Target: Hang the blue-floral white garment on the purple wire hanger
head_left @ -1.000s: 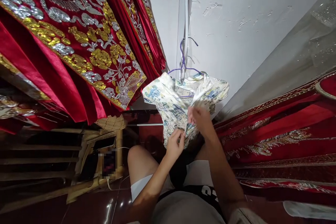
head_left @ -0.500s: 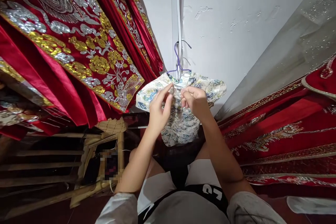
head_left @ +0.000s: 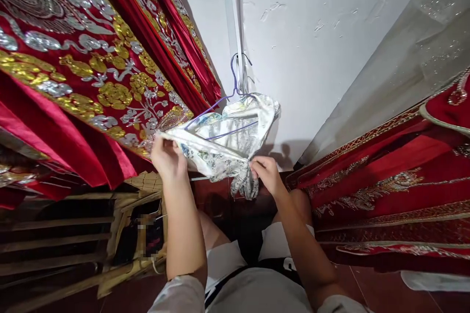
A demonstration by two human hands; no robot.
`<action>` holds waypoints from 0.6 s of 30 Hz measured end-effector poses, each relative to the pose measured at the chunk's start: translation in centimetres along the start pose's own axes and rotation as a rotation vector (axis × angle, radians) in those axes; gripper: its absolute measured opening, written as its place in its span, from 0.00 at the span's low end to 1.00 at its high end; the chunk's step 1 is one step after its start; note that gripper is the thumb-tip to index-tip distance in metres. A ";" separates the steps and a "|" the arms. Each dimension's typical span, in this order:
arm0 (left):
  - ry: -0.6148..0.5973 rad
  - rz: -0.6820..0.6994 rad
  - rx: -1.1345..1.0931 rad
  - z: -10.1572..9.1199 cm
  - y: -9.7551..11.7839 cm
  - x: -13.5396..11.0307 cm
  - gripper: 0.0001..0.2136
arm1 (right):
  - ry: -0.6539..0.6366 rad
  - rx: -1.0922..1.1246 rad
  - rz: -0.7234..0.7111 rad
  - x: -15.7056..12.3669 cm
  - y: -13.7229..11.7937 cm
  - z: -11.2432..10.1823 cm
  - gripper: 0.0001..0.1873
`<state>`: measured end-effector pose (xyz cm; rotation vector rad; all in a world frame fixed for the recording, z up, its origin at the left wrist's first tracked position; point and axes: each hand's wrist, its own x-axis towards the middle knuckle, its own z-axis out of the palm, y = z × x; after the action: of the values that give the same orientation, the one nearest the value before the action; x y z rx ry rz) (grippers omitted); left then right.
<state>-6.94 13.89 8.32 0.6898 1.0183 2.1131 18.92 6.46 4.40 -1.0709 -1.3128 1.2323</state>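
Observation:
A white short-sleeved shirt [head_left: 216, 160] with a blue and grey flower print hangs on a purple wire hanger [head_left: 234, 76] in front of the wall. Its front is open, and the pale inside of the back shows with the hanger's lower bar across it. My left hand [head_left: 169, 156] is closed on the cloth at the shirt's left shoulder side, pulling it outward. My right hand [head_left: 265, 171] pinches the front edge lower down, at the right. Below my right hand the cloth bunches in folds.
Red cloth with gold and silver sequins [head_left: 113, 95] hangs at the left. More red embroidered fabric [head_left: 385, 171] and a sheer glittery cloth [head_left: 414, 54] hang at the right. A bamboo rack [head_left: 110, 234] stands low left. The white wall [head_left: 293, 19] has peeling marks.
Both hands were close together at the collar with the shirt front closed. Now my left hand has moved left and my right hand lower, and the front is spread open. The view has shifted slightly.

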 end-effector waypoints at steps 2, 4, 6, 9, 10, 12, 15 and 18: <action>0.094 -0.282 -0.123 -2.0 -2.2 -0.6 0.11 | -0.011 0.052 0.040 -1.2 0.7 0.8 0.15; 0.114 -0.434 -0.160 -3.0 -4.7 -3.0 0.14 | -0.028 0.079 0.086 -2.0 1.4 1.4 0.15; 0.098 -0.479 -0.118 -3.1 -6.9 -6.4 0.13 | -0.072 0.059 0.122 -2.3 2.1 1.4 0.15; 0.006 -0.427 -0.021 -2.1 -8.3 -11.5 0.09 | -0.041 -0.080 0.111 -2.3 3.0 0.3 0.18; -0.062 -0.388 -0.015 -1.5 -8.1 -12.9 0.08 | 0.008 -0.129 0.087 -2.2 3.2 -0.2 0.19; -0.245 -0.286 -0.005 -0.2 -7.1 -15.0 0.11 | 0.087 -0.169 0.030 -1.9 3.4 -1.1 0.19; -0.551 -0.098 0.142 1.8 -4.7 -16.7 0.15 | -0.027 -0.062 0.029 -1.3 3.1 -1.5 0.26; -0.707 0.077 0.367 3.1 -2.9 -16.5 0.14 | -0.247 0.138 0.128 -0.9 2.1 -1.0 0.35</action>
<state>6.58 4.06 4.91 1.5375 0.9701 1.5373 19.91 5.84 2.22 -0.9383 -1.3367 1.5684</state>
